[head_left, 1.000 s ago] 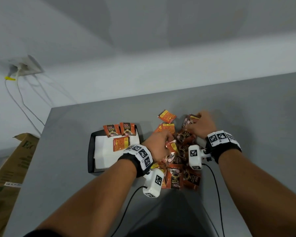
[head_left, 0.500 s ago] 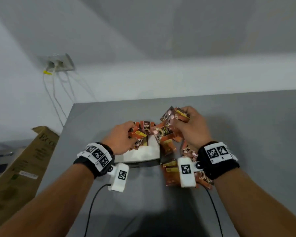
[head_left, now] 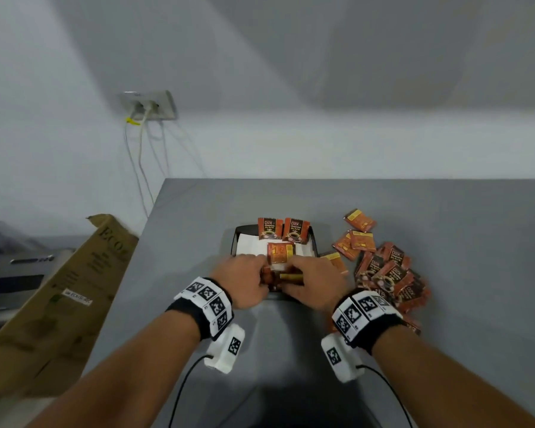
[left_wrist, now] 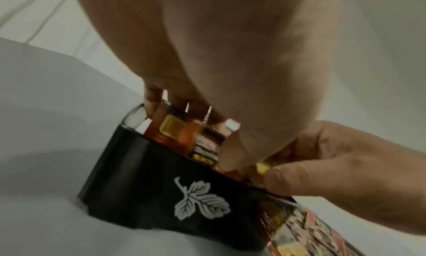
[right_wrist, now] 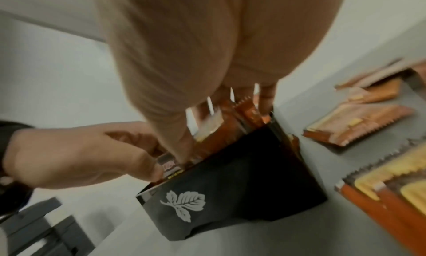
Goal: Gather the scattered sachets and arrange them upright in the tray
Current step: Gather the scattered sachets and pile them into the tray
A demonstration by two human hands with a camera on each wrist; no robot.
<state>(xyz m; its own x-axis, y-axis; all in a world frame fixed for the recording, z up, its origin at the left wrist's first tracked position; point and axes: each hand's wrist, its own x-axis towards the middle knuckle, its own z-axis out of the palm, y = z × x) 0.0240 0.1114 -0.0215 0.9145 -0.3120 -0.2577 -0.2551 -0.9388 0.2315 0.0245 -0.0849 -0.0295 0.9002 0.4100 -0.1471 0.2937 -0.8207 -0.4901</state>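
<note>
Both hands (head_left: 244, 282) (with sachets (head_left: 278, 278)) now at tray (head_left: 233, 242)

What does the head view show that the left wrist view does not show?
Only the head view shows two sachets standing upright at the far end of the tray, the loose pile of sachets on the table and the cardboard box. Only the left wrist view shows the white leaf logo on the tray's black wall. Both show the left hand and right hand holding sachets at the tray's near end.
</note>
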